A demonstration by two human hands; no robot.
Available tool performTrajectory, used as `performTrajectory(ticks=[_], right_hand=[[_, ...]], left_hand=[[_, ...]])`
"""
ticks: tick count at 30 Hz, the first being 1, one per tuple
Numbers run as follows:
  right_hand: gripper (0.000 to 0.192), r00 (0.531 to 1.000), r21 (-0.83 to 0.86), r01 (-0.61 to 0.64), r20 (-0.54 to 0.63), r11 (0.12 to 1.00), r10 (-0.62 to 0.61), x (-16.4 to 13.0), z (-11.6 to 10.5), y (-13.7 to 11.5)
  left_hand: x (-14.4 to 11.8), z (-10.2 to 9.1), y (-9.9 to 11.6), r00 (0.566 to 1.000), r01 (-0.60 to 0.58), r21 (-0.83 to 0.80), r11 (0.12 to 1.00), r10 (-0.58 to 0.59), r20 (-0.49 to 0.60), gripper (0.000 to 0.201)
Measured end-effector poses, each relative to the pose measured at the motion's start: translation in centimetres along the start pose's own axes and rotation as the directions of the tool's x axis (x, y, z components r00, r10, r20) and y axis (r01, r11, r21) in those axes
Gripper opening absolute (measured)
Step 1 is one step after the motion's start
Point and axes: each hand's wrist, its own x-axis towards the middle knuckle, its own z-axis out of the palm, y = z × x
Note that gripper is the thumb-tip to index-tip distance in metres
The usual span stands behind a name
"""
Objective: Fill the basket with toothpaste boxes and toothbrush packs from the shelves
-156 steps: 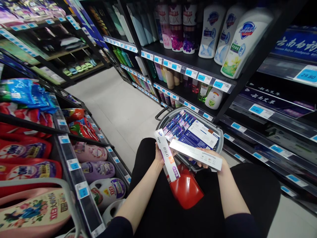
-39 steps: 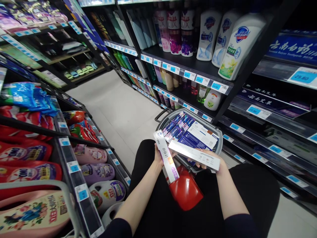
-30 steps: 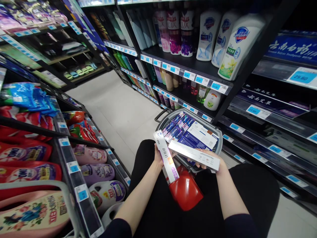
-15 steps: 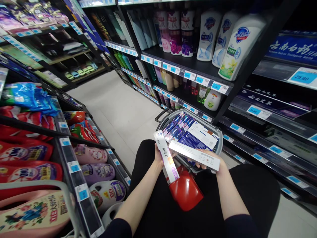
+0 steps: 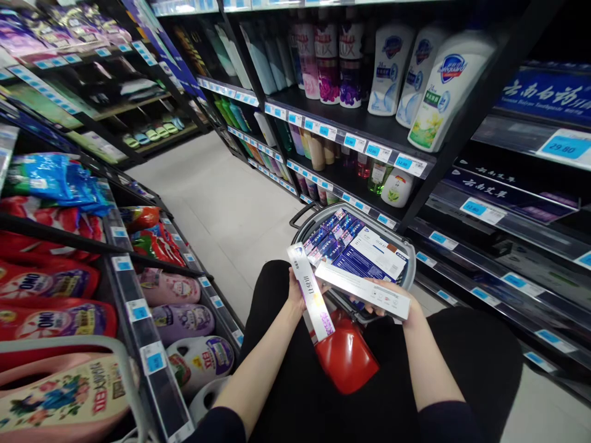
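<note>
My left hand (image 5: 297,291) is closed around a long white toothpaste box (image 5: 310,289) with purple and orange print, tilted with its top away from me. In my right hand (image 5: 392,298) lies a second white toothpaste box (image 5: 362,288), its side with small print facing up. The two boxes come close together near their far ends. Just beyond them stands a grey shopping basket (image 5: 410,261) holding several dark blue toothpaste boxes (image 5: 329,237) and a larger white and blue pack (image 5: 376,252). Below the boxes, a glossy red object (image 5: 347,357) sits between my knees; its kind is unclear.
On the left, a shelf (image 5: 152,357) carries detergent bottles (image 5: 184,322) and bagged goods. Body wash bottles (image 5: 443,92) fill the shelf ahead. Toothpaste shelves (image 5: 512,277) with price tags rise close on the right. A pale floor (image 5: 198,191) runs between the shelves.
The view has shifted very slightly. Both hands still hold the same boxes in nearly the same positions.
</note>
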Motion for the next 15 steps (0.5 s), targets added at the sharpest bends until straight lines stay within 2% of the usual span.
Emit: performTrajectory(ticks=[7,12,15], right_hand=[[0.052,1.000,-0.037,-0.003,-0.024,0.999,0.002,0.11,0.25,-0.08],[0.047,1.000,-0.007,0.022,-0.020,1.000,-0.022,0.13,0.10,0.04],[0.045,1.000,0.017,-0.018,-0.024,1.000,0.018,0.46,0.00,0.36]], left_hand=[[0.08,-0.08,-0.02,1.000,-0.003,0.016,1.000,0.004,-0.020,0.059],[0.05,-0.30,0.04,0.999,-0.006,0.061,0.998,0.009,-0.043,0.069],[0.07,-0.75,0.15,0.999,-0.006,0.095,0.996,0.010,-0.039,0.075]])
